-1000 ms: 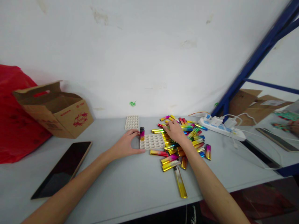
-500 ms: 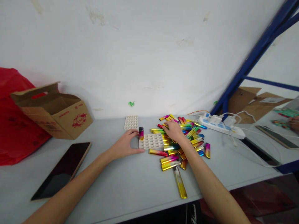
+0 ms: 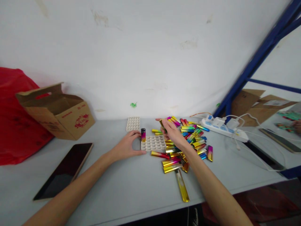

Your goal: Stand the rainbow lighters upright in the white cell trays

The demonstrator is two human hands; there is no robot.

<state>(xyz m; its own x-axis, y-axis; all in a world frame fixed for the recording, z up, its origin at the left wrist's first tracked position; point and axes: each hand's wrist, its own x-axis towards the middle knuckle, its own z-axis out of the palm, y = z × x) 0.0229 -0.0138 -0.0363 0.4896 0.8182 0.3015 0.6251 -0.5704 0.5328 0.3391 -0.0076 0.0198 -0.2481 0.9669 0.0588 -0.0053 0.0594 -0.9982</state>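
**One Lighter (image 3: 143,135) Upright in the Near Tray (image 3: 154,143), Another Up in the Right Hand (image 3: 172,133)**

Take the near tray, white and pocketed, as the middle of our clock! The left hand (image 3: 124,146) is at nine, thumb and fingers spread wide around the tray's end; how hard they press, I cannot tell. Right between them, in the tray's ten o'clock corner, stands that purple-and-gold disposable lighter with its black top.

Over to two o'clock: the right hand is raised, pinching a gold lighter (image 3: 161,122) between thumb and fingers, its lower part hidden by the hand. The heap of metallic lighters (image 3: 197,138) sprawls at three, and a yellow-and-silver lighter (image 3: 181,185) lies between four and five, near the table's edge.

A second tray (image 3: 133,124) rests at ten, and the tablet (image 3: 63,171) lies between eight and nine. The white power strip (image 3: 235,133) sits close to three, beyond the heap.
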